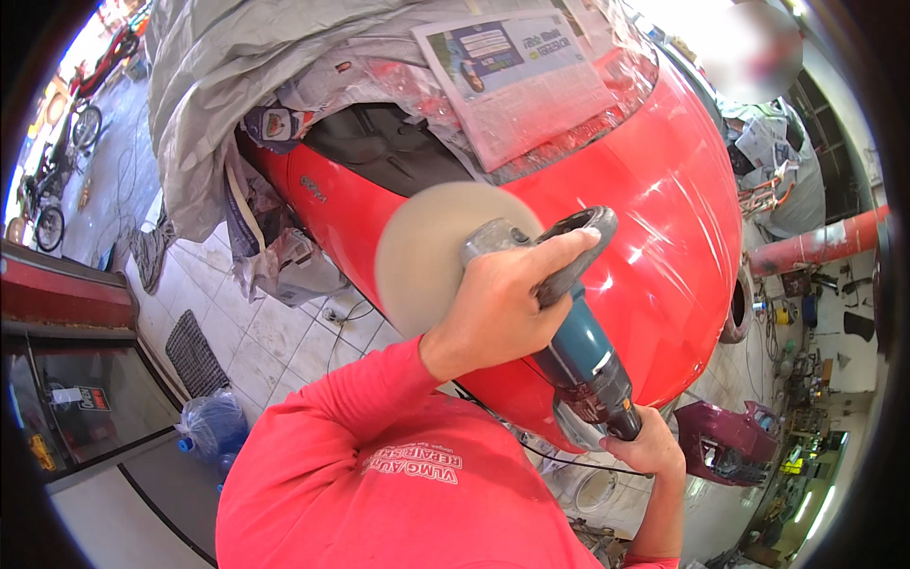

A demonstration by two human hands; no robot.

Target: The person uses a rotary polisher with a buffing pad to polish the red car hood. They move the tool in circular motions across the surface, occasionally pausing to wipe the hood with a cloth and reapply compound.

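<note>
Both my hands hold a teal and black power polisher (580, 351) over a glossy red car (626, 228). My left hand (517, 299) is closed at the tool's front, its fingers reaching round the black loop handle (592, 232). Farther back, my right hand (649, 441) grips the black rear end of the body. The round cream pad (431, 251) looks smeared, as if spinning. It overlaps the car's left edge in view; whether it touches the paint I cannot tell. A thin black cord (578, 463) runs near the tool's rear.
Newspaper (531, 114) and a grey sheet (218, 66) cover the car's far part. A purple bumper (730, 446), a tyre (737, 308) and a red post (815, 248) are at right. A bagged blue water bottle (213, 427) and dark mat (197, 353) lie left. Motorcycles (47, 204) stand beyond.
</note>
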